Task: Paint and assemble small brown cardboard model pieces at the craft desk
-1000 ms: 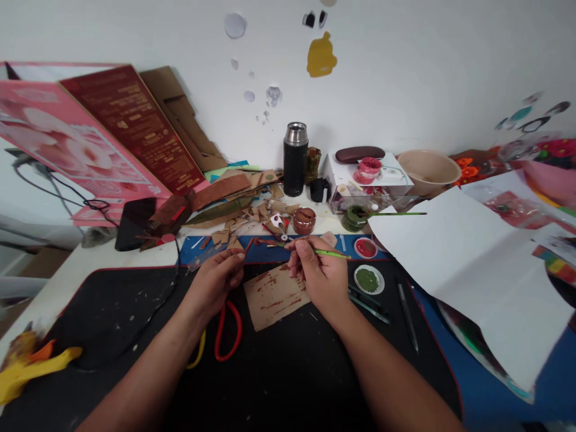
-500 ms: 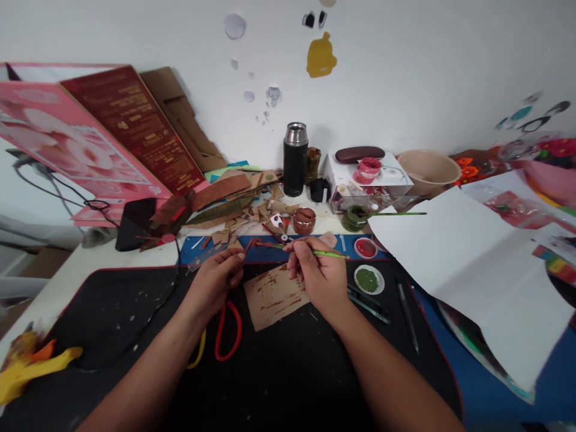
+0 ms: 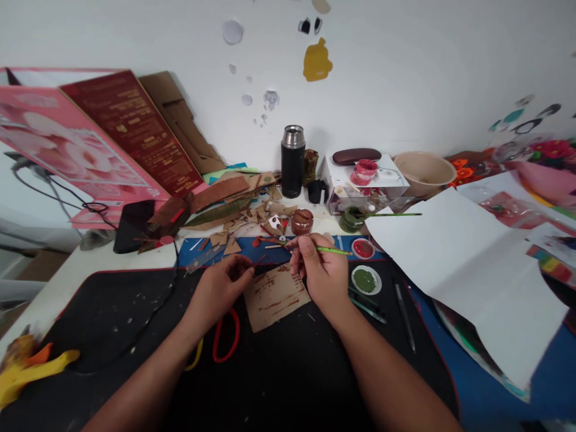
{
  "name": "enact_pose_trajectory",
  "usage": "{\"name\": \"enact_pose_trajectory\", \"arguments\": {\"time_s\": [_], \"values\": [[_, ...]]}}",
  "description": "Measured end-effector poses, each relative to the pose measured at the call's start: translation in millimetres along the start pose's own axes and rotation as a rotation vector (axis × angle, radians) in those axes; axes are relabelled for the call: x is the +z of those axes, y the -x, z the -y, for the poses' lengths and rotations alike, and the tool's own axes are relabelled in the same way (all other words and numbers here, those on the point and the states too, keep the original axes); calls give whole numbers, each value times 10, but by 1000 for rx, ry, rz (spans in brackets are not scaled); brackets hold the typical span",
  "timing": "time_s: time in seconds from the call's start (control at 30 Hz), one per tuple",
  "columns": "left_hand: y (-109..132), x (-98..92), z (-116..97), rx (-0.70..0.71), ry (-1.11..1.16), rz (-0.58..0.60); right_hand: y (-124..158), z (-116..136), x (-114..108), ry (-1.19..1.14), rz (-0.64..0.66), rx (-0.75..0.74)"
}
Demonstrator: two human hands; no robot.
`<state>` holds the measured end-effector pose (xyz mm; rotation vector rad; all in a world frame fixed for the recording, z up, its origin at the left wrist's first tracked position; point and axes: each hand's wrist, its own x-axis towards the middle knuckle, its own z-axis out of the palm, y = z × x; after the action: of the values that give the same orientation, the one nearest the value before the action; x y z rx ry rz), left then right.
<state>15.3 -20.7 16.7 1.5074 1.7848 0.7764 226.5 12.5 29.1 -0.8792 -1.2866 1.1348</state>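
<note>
Lying on the black mat (image 3: 292, 378), a red loop (image 3: 237, 331) and a yellow loop (image 3: 197, 355) are the nearest things between the arms. A bit farther off, a tan card (image 3: 275, 303) with brown streaks lies flat on the mat. The left hand (image 3: 222, 279) is curled, its thumb and finger pinching a thin brown strip (image 3: 260, 260) near the card's left side. The right hand (image 3: 321, 270) grips a green brush (image 3: 335, 250) near the card's back right side. The brush points left; I cannot tell if its tip touches anything. To the right are a pen (image 3: 405, 318), a green dish (image 3: 366, 280) and a small red dish (image 3: 362, 248). Behind the hands stand a brown jar (image 3: 301, 223) and a green jar (image 3: 351, 222). Scraps (image 3: 231, 231) lie left of the brown jar. Farther back, a black flask (image 3: 292, 171) stands up near the white wall (image 3: 382, 72).
</note>
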Motion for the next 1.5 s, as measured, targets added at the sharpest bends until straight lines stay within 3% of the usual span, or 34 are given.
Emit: {"name": "enact_pose_trajectory", "arguments": {"time_s": [0.17, 0.37, 0.6, 0.8, 0.93, 1.07, 1.2, 1.5], "values": [[186, -18, -95, 113, -279, 8, 4, -2, -6, 16, 26, -9], [333, 60, -18, 88, -393, 109, 20, -19, -15, 36, 46, 6], [367, 158, 35, 93, -429, 153, 21, -31, -9, 46, 62, 19], [396, 150, 23, 185, -286, 231, 20, -37, -5, 65, 84, 4], [363, 69, 14, 264, -211, 232, 22, -39, -16, 82, 96, -9], [261, 22, 35, 376, -291, 219, 24, -40, -22, 98, 103, -27], [166, 46, 69, 508, -396, 307, 20, -31, -19, 116, 97, -38], [74, 63, 61, 504, -404, 395, 21, -6, -17, 147, 95, -24]]}}
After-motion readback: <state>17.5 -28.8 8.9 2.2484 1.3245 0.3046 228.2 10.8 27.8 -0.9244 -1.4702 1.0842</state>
